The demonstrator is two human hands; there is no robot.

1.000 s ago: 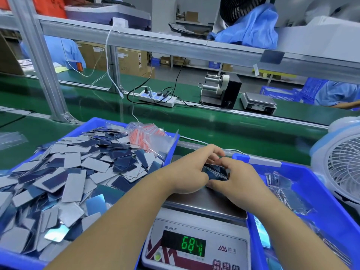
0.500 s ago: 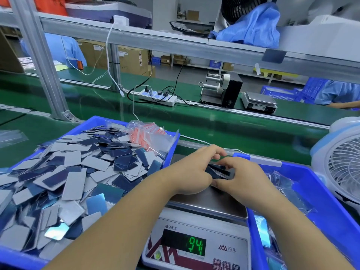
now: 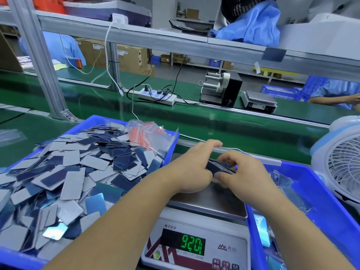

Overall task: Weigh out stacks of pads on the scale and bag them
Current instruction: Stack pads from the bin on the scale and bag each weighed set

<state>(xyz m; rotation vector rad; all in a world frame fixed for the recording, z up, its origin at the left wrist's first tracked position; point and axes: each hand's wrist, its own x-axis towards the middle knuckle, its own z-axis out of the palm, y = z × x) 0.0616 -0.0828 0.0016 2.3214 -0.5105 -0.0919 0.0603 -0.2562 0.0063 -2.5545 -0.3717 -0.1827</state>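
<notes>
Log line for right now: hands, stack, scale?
left hand: grips stack of pads | right hand: grips same stack | stack: over scale platter | display lit, digits unclear | stage: weighing, not bagged

Brushed-metal scale (image 3: 210,201), glossy plastic bins (image 3: 319,191)

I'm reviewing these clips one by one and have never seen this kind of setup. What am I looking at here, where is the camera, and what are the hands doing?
There is no machine here: a person works bare-handed, and one wide camera on their head looks down at the bench. The left hand and right hand together hold a small stack of pads over the metal pan of a scale, whose green display is lit. A blue bin on the left is heaped with loose pads and some clear bags. Another blue bin on the right holds bagged packs. A white fan stands at far right.
</notes>
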